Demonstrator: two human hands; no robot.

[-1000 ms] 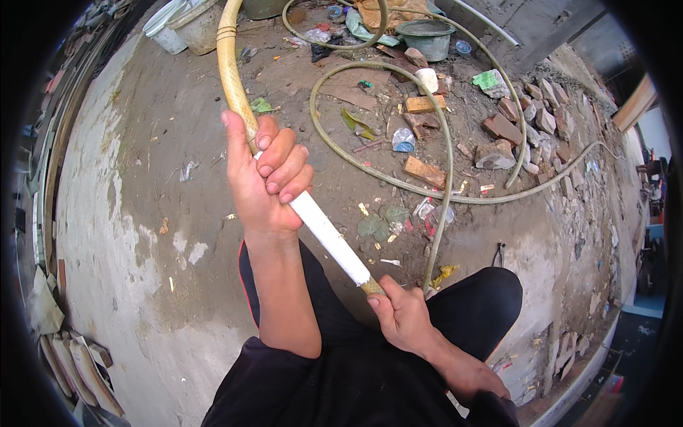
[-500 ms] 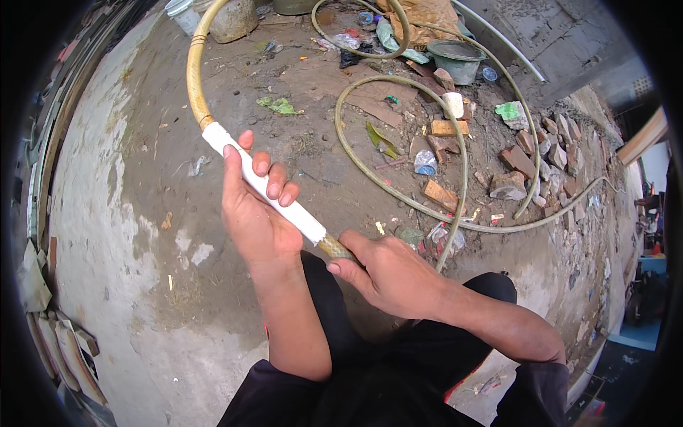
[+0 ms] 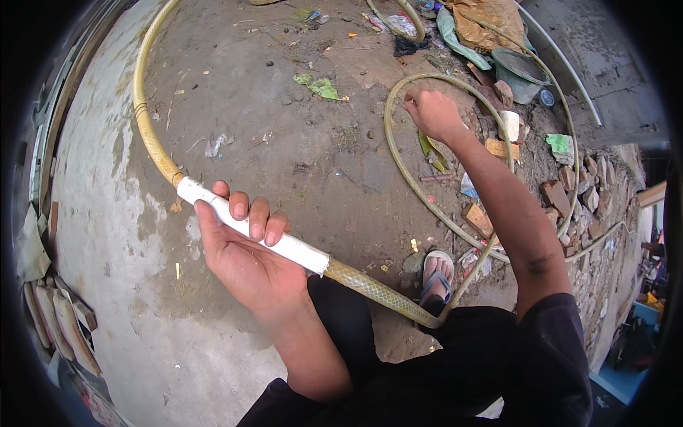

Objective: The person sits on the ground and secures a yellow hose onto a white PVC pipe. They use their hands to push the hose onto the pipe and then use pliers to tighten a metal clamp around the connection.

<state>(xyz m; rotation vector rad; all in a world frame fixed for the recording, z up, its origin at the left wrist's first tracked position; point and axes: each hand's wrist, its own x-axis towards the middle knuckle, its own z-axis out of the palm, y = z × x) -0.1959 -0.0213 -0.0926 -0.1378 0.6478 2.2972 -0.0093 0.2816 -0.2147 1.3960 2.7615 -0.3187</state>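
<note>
My left hand is wrapped round a short white plastic pipe, thumb on one side and fingers over the other. From both ends of this pipe runs a yellowish, net-reinforced hose. The upper length of hose curves up and away at the left, while the lower one passes beside my knee and bends up towards a loop on the ground. My right hand is stretched forward inside that loop, apart from the pipe. Its fingers are curled closed; anything in them is hidden.
On the right lie broken bricks and stones. A grey bucket stands at the back right beside a brown sack. A green leaf lies ahead. Planks and boards line the left edge. My sandalled foot is beside the hose.
My right hand has let go of the hose just below the pipe and moved forward and right. My left hand, still gripping the pipe, sits lower and further left in view.
</note>
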